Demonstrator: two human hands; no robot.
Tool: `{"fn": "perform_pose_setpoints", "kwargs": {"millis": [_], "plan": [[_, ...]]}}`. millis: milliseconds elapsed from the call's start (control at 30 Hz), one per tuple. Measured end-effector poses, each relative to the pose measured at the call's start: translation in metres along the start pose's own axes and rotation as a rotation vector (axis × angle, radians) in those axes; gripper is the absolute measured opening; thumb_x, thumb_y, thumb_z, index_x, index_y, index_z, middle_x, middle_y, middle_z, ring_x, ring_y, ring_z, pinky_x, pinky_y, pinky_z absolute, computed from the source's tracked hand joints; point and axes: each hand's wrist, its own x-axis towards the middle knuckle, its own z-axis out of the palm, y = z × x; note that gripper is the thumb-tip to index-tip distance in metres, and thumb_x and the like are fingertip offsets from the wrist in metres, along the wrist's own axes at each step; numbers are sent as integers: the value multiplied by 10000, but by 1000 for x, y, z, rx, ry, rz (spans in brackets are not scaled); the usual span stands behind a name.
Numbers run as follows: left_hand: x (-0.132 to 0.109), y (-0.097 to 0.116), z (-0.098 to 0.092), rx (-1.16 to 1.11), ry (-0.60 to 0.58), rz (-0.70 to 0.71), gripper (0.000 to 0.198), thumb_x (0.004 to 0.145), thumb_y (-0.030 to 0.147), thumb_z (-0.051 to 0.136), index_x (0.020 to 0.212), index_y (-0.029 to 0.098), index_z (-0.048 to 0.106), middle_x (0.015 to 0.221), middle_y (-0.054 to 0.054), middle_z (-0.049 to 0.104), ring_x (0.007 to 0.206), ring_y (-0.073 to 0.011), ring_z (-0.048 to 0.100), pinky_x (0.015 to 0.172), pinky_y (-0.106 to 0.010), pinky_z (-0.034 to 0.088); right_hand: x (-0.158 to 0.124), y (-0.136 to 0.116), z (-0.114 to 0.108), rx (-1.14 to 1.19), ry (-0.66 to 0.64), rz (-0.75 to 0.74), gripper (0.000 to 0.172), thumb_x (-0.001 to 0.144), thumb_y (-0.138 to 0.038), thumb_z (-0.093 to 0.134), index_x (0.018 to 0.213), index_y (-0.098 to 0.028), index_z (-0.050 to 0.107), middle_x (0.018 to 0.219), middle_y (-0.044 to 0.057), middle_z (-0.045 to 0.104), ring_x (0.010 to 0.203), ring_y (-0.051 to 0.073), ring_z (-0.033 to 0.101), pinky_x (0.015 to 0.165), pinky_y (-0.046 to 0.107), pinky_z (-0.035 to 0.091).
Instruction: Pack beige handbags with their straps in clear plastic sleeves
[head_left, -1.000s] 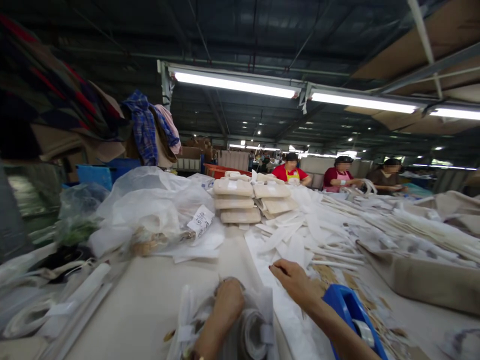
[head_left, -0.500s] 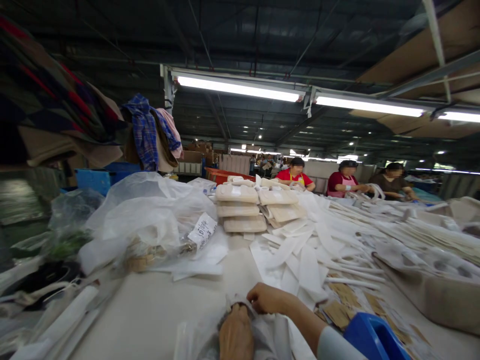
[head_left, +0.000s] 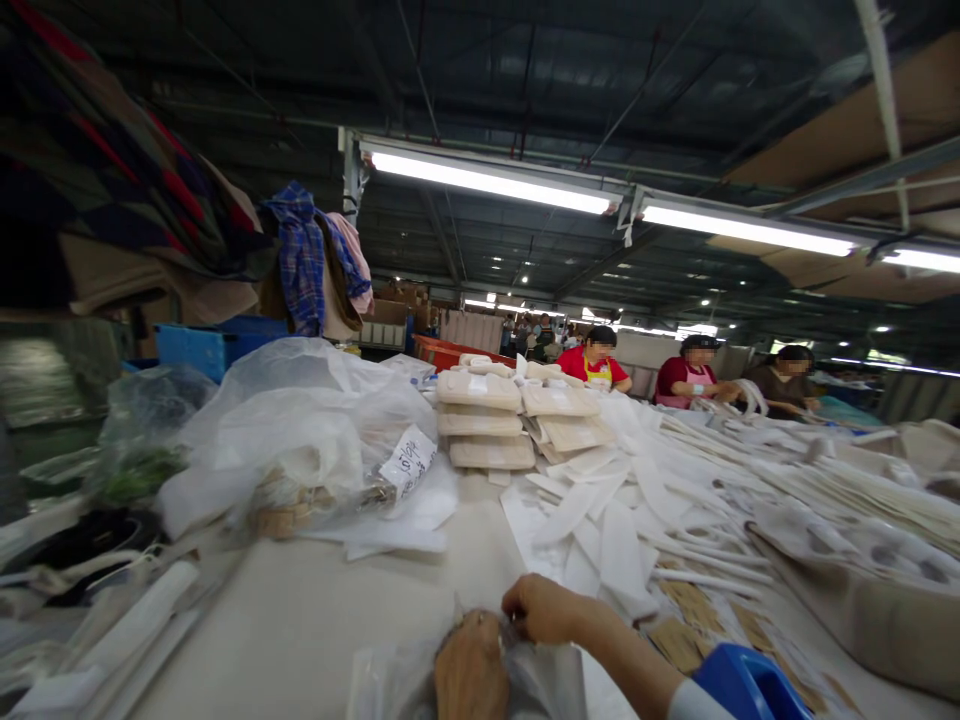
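Clear wrap (head_left: 553, 682): it lies on the table (head_left: 322, 600) at the bottom middle of our view, under our 2 hands.
Left hand (head_left: 471, 668): back turned up, fingers pointing away from us at the top of the wrap; the fingertips are lost in the folds, so we cannot tell how far they close or whether they have hold of anything.
Right hand (head_left: 541, 608): just beside the left hand, fingers curled in close at the wrap's far edge; we cannot tell if film is pinched between them.
Stage of wrap: we judge it partway, since both hands are on it and we see no fastened edge; how much is left, we cannot say.
Stacked packs (head_left: 484, 422): beige, at least 3 layers high at the front left, well apart from the wrap; we judge them set aside.
White strips (head_left: 622, 555): heaped loose beyond our right hand, too tangled to count.
Hidden contents: something greyish shows through the film, its shape unclear; the bottom edge cuts off the wrap's near end.
Blue plastic piece (head_left: 750, 685): also cut off below.
Paper label (head_left: 409, 462): handwritten, tilted, unreadable to us.
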Motion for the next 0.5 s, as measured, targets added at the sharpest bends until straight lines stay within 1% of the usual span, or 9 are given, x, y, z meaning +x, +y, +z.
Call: {"fn": "perform_pose_setpoints", "kwargs": {"millis": [100,200,267,333,400,500], "plan": [[0,-3,0,-42,34,-2,374,845,41,280,979,153,611,1005,-105,636,978,-217,596,787,-274,375,-10,-6,-5,-136,13,-1,275,657,-107,569,853,-212,732,778,43,703,765,194,623,647,249,411],[1,-7,1,-134,67,-28,291,872,98,320,925,170,597,959,-77,636,914,-190,601,752,-256,376,-16,-8,-6,-263,23,21,280,657,-78,562,862,-163,733,898,122,703,888,265,636,766,327,436],[3,-9,2,-220,103,-21,243,868,110,349,866,172,584,910,-59,635,867,-173,599,744,-249,374,-18,-8,-4,-333,50,38,290,656,-48,549,882,-117,718,1009,171,669,987,299,605,878,394,403],[3,-11,1,-315,142,1,214,861,112,367,809,175,565,861,-46,631,830,-162,592,745,-248,373,-18,-7,-2,-381,81,51,315,657,-24,536,923,-81,696,1076,200,634,1052,314,572,963,441,338],[2,-11,-1,-395,171,12,198,857,115,381,766,184,542,821,-35,625,801,-160,582,743,-250,373,-17,-6,-2,-403,98,64,328,676,-14,514,951,-74,682,1066,203,639,1056,309,575,973,444,328],[-1,-8,-5,-462,205,9,190,846,116,399,720,200,513,790,-22,611,771,-159,569,726,-249,376,-18,-4,-6,-401,98,73,369,714,-21,485,1012,-133,672,997,164,680,990,278,621,857,373,411]]}}
